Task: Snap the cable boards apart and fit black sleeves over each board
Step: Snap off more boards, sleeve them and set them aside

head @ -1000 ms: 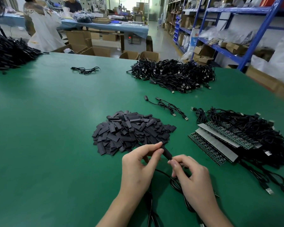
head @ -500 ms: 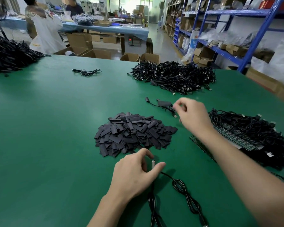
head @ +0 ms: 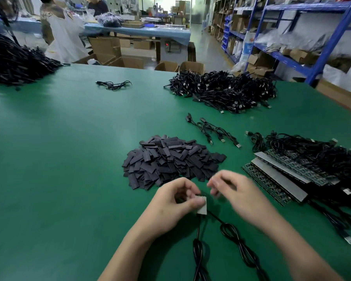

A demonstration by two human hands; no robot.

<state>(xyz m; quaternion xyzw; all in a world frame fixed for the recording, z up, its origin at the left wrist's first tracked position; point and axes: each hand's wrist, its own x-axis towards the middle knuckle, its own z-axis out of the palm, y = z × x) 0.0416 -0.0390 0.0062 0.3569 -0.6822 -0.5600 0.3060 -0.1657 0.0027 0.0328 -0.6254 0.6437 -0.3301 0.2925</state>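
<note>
Small grey cable board [head: 202,207], cable trailing, lies near heaped black sleeves [head: 170,159].

green table [head: 49,159] | cardboard boxes [head: 109,51] behind far edge | blue shelving [head: 320,63] right | person in white [head: 63,31] far left

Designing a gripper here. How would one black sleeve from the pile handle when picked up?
Probably light and thin: the sleeves lie flat, overlapping in a loose heap. Likely hard to pinch singly, since neighbours touch. A push would probably scatter them.
</note>
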